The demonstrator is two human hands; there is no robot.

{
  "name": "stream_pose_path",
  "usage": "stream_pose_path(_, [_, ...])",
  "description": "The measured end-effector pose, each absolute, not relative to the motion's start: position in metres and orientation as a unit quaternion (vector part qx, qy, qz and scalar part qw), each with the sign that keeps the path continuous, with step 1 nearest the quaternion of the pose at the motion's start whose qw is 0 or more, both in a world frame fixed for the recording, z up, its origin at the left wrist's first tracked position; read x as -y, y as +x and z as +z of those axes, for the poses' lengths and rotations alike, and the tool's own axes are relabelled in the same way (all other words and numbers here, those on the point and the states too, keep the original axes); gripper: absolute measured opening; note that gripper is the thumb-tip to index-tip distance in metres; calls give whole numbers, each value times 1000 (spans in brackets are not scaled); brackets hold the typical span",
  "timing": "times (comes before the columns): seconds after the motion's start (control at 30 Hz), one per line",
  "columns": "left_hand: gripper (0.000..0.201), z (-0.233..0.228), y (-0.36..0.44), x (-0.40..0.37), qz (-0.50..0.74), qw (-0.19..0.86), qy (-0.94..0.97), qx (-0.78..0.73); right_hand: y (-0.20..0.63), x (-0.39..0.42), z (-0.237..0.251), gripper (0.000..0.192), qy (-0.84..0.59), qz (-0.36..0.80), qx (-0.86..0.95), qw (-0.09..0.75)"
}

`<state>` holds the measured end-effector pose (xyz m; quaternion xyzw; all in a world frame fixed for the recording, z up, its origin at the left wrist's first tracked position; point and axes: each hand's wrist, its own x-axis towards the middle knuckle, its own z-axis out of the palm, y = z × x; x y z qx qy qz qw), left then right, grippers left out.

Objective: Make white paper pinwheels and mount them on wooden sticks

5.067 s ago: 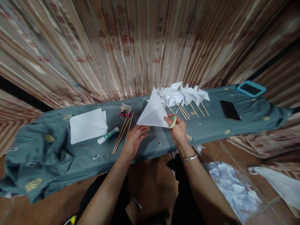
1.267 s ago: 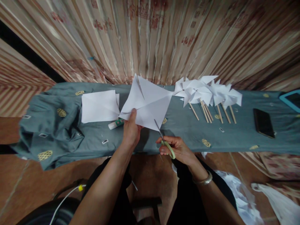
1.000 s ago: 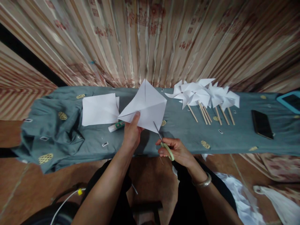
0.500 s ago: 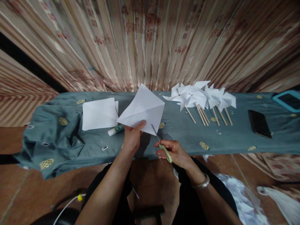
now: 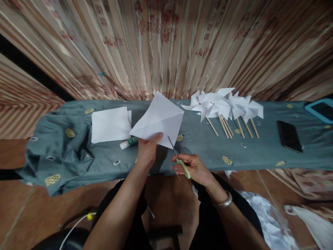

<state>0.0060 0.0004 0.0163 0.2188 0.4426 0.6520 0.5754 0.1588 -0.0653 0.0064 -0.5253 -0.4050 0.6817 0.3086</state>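
My left hand [image 5: 148, 148] pinches the near edge of a square white sheet of paper [image 5: 161, 113], thumb on top and fingers hidden beneath. The sheet is creased and held tilted over the cloth-covered table. Scissors with pale green handles [image 5: 185, 168] are gripped in my right hand [image 5: 194, 166]. Their blades lie over the sheet's near right corner, pointing in toward its middle. Behind my left hand a glue stick [image 5: 127, 143] lies partly under the paper. Left of it is a stack of white paper [image 5: 110, 125].
Several white paper pinwheels [image 5: 221, 104] on wooden sticks lie at the back right. A black phone [image 5: 289, 136] and a blue-framed device [image 5: 321, 110] sit farther right on the tablecloth [image 5: 260, 156]. A bag of white paper pieces [image 5: 270, 218] is on the floor. A curtain [image 5: 166, 45] hangs behind.
Almost nothing differs. The view has shifted slightly, while both hands keep the paper and scissors in nearly the same position.
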Motion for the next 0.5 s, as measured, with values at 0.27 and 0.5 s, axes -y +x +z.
stream_pose_path(0.27, [44,17,5,0,649,575,226,-443,159,66,4,47,-514,676,424,316])
stream_pose_path(0.5, [41,11,10,5,620,590,237,-459,160,63,7,48,-499,690,408,330])
